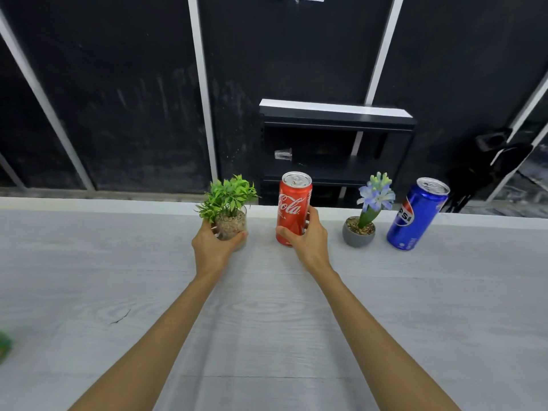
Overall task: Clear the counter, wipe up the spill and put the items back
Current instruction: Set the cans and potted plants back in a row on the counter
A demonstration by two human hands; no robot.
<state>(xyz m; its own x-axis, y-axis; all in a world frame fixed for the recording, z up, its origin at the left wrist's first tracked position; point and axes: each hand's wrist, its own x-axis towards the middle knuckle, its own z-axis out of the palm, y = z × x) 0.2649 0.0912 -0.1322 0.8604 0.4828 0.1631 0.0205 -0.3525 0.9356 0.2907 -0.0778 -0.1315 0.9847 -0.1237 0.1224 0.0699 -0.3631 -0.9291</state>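
Observation:
Along the far edge of the pale wood-grain counter (pixel 267 321) stand four items. My left hand (pixel 212 246) is wrapped around a small glass pot of pebbles with a green leafy plant (pixel 228 200). My right hand (pixel 308 235) grips a red Coca-Cola can (pixel 292 203), which stands upright. To the right sit a grey pot with a blue-flowered plant (pixel 360 229) and an upright blue Pepsi can (pixel 415 215), both untouched. I see no spill on the surface.
A green object (pixel 4 347) pokes in at the left edge of the counter. Beyond the counter stands a black shelf unit (pixel 335 143) with a clear plastic cup (pixel 283 154) on its side, against a dark wall with white strips.

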